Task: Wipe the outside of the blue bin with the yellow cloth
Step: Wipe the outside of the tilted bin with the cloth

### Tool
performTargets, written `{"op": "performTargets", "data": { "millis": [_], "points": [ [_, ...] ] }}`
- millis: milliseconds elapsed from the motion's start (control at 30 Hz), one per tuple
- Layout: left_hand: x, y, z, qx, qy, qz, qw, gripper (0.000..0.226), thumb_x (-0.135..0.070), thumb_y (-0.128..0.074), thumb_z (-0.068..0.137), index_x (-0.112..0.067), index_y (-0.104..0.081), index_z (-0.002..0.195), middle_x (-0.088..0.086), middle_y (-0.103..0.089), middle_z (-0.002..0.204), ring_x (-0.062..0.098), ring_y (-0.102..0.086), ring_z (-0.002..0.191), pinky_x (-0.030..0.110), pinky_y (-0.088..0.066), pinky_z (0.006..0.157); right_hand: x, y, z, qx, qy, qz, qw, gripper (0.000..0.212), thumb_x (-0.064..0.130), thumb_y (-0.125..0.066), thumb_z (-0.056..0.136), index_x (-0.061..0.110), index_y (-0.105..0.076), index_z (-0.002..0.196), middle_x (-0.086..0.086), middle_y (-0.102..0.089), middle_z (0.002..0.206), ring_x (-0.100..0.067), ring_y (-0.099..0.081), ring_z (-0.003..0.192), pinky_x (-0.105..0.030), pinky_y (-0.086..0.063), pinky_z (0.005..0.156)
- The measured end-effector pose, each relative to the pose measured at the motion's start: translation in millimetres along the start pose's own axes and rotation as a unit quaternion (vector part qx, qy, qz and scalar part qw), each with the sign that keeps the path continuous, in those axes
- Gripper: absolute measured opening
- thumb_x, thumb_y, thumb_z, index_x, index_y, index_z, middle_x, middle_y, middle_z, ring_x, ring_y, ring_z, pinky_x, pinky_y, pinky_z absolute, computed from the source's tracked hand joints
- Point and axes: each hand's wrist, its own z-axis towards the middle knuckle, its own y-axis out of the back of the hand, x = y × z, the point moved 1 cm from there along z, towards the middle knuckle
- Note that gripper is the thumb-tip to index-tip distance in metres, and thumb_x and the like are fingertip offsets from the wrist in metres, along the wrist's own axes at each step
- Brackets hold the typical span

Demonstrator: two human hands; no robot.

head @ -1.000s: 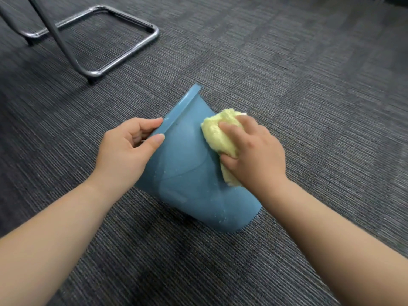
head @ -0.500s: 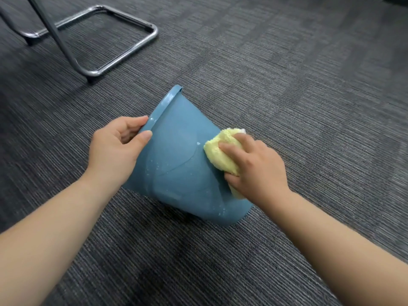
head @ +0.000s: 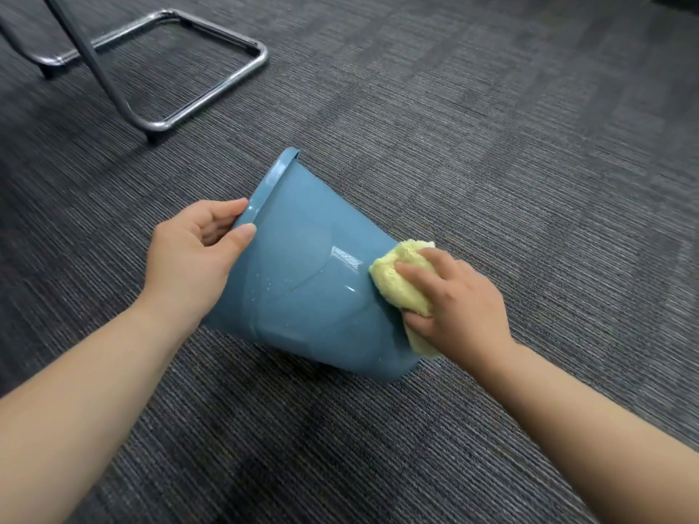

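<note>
The bin (head: pixel 310 293) lies tilted on the carpet floor (head: pixel 510 153). Its rim points up and to the left, and its base points to the lower right, toward the person. The mouth faces away from the camera, so the inside cannot be seen.

The left hand (head: pixel 193 259) grips the rim. The thumb lies flat on the outer wall and the fingers curl over the edge into the mouth.

The right hand (head: pixel 457 308) holds the cloth (head: pixel 397 285), bunched under curled fingers, and presses it against the right side of the wall near the base.

Droplets (head: pixel 266 289) and a bright glare patch show on the wall between the two hands.

A metal frame (head: pixel 159 125) stands on the floor at upper left, well apart from the bin.
</note>
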Motion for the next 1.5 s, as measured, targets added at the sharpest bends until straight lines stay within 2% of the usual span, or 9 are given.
{"op": "performTargets", "data": {
  "millis": [100,267,433,600,833,1000,1167,1300,1500],
  "points": [
    [-0.1,-1.4,1.0,-0.007,0.0,0.008,1.0,0.028,-0.005,-0.06,0.079,-0.03,-0.056,0.091,-0.016,-0.058,0.084,-0.021,-0.055,0.067,-0.001,-0.043,0.069,11.0,-3.2,-8.1,-0.019,0.071,-0.03,0.997,0.061,0.025,-0.084,0.037,0.019,-0.068,0.096,-0.015,-0.069,0.1,-0.032,-0.062,0.062,-0.032,-0.05,0.05],
    [0.0,-0.4,3.0,-0.008,0.001,0.006,1.0,0.027,-0.005,-0.059,0.079,-0.025,-0.056,0.097,-0.015,-0.058,0.085,-0.022,-0.055,0.067,-0.002,-0.042,0.067,14.6,-10.9,-17.9,-0.002,0.159,-0.065,0.985,0.065,0.039,-0.085,0.036,0.025,-0.068,0.097,-0.009,-0.071,0.1,-0.025,-0.065,0.065,-0.026,-0.051,0.054],
    [3.6,1.4,6.4,-0.002,0.011,-0.003,1.0,0.036,-0.006,-0.059,0.08,-0.027,-0.051,0.108,-0.016,-0.058,0.089,-0.023,-0.055,0.069,-0.002,-0.042,0.066,-10.9,-9.0,-9.2,0.011,0.044,-0.009,0.999,0.058,0.02,-0.084,0.043,0.018,-0.067,0.098,-0.016,-0.068,0.103,-0.035,-0.063,0.067,-0.039,-0.052,0.053],
    [3.8,-0.8,5.3,0.046,-0.007,0.011,0.999,0.044,-0.006,-0.055,0.083,-0.03,-0.042,0.117,-0.019,-0.053,0.1,-0.028,-0.05,0.075,-0.005,-0.038,0.069,-30.4,-15.1,-12.5,0.009,-0.035,0.009,0.999,0.054,0.02,-0.079,0.055,0.019,-0.063,0.107,-0.015,-0.063,0.112,-0.037,-0.062,0.082,-0.042,-0.051,0.061],
    [13.1,4.9,-3.2,0.102,-0.019,0.057,0.993,0.044,-0.01,-0.064,0.075,-0.046,-0.05,0.095,-0.024,-0.054,0.096,-0.011,-0.053,0.088,0.002,-0.041,0.075,-48.6,-19.2,-15.5,0.01,-0.112,0.008,0.994,0.051,0.028,-0.068,0.07,0.025,-0.054,0.119,-0.005,-0.05,0.129,-0.03,-0.054,0.104,-0.036,-0.045,0.075],
    [21.2,14.2,-9.6,0.096,-0.018,0.109,0.989,0.039,-0.006,-0.061,0.078,-0.045,-0.054,0.077,-0.021,-0.058,0.086,-0.022,-0.053,0.069,0.013,-0.047,0.073,-48.8,-18.2,-13.0,0.003,-0.129,0.016,0.991,0.05,0.028,-0.066,0.072,0.027,-0.053,0.119,-0.004,-0.049,0.131,-0.029,-0.053,0.106,-0.036,-0.045,0.074],
    [18.1,13.7,-13.4,0.074,-0.022,0.12,0.99,0.034,-0.007,-0.057,0.081,-0.041,-0.056,0.082,-0.031,-0.061,0.073,-0.023,-0.052,0.066,0.018,-0.043,0.071,-45.6,-16.2,-13.8,-0.004,-0.132,0.019,0.991,0.049,0.027,-0.066,0.072,0.027,-0.054,0.118,-0.004,-0.05,0.13,-0.03,-0.054,0.104,-0.034,-0.043,0.07],
    [-0.5,8.8,-13.3,0.084,-0.09,0.141,0.982,0.023,-0.021,-0.057,0.079,-0.044,-0.055,0.085,-0.049,-0.055,0.073,-0.023,-0.049,0.072,-0.002,-0.035,0.069,-50.1,-10.6,-16.8,-0.011,-0.157,0.04,0.987,0.047,0.029,-0.065,0.073,0.029,-0.053,0.119,-0.001,-0.05,0.129,-0.027,-0.055,0.105,-0.031,-0.038,0.067],
    [-11.9,12.9,-6.5,0.078,-0.09,0.104,0.987,0.024,-0.024,-0.058,0.078,-0.048,-0.059,0.084,-0.038,-0.061,0.073,-0.02,-0.052,0.074,0.001,-0.038,0.072,-45.1,-9.3,-17.0,0.004,-0.169,0.073,0.983,0.046,0.03,-0.063,0.073,0.032,-0.053,0.118,0.003,-0.05,0.128,-0.025,-0.056,0.102,-0.029,-0.036,0.068]
  ]
}}
